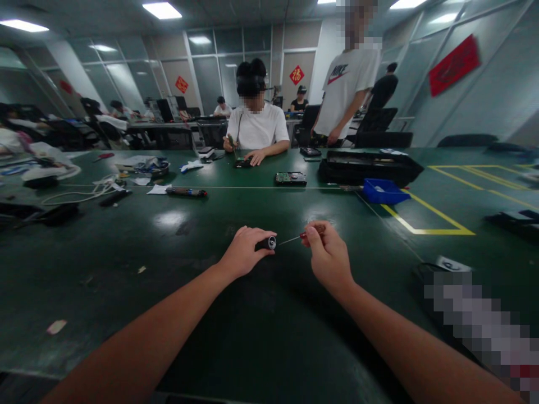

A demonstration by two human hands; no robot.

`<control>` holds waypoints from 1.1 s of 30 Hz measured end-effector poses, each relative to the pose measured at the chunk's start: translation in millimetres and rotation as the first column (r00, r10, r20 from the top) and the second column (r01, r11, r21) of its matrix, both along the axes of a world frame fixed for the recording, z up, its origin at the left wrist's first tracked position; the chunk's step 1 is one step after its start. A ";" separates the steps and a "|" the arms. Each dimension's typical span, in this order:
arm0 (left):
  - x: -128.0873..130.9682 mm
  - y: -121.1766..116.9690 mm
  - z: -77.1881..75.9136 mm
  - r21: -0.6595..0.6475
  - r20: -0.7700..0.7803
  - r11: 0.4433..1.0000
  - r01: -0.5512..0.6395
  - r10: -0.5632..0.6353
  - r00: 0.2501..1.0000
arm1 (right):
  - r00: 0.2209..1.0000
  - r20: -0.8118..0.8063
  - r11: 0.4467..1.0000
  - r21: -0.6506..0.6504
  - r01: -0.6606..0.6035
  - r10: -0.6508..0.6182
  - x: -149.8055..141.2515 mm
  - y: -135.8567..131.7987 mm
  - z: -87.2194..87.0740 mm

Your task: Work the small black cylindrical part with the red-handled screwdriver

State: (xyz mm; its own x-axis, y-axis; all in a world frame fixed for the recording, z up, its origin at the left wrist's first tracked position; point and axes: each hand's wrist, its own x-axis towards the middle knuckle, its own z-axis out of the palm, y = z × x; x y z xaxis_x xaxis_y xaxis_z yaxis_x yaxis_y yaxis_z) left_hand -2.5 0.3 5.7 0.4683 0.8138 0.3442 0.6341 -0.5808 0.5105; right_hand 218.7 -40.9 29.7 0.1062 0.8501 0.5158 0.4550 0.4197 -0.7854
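My left hand [247, 248] is closed around a small black cylinder [269, 243], whose round, silvery end faces right. Much of the cylinder's body is hidden by my fingers, so its kind is unclear. Between thumb and fingers, my right hand [330, 252] grips a screwdriver [304, 235] with a reddish handle. Its thin metal shaft points left, and the tip is just short of the cylinder's end, seemingly apart from it. Both hands are above the dark green table [261, 336].
Beyond my hands lie a hard drive [290, 178], a blue bin [384, 192], a long black case [370, 167] and a dark pen-shaped tool [187, 192]. A white cable [90, 191] lies left. Across the table, a co-worker [256, 126] handles a device; another person [347, 90] stands behind.
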 end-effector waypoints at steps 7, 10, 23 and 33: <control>0.8 -3.0 2.3 -0.024 -0.013 1.000 0.016 -0.017 1.000 | 0.998 -0.004 0.998 0.003 -0.065 0.065 -2.4 -2.1 0.8; 0.7 -3.6 3.0 -0.028 -0.028 1.000 0.014 -0.014 1.000 | 0.999 0.013 0.999 -0.019 -0.045 0.045 -1.9 -1.7 1.2; 1.0 -0.5 3.0 -0.047 0.057 0.998 0.032 -0.029 0.998 | 0.998 0.068 0.999 -0.051 0.004 0.000 -0.8 0.1 1.6; 4.1 -5.0 5.9 -0.125 0.202 0.990 -0.062 0.087 0.975 | 0.998 -0.021 0.998 -0.017 0.054 -0.054 -0.9 -1.6 5.3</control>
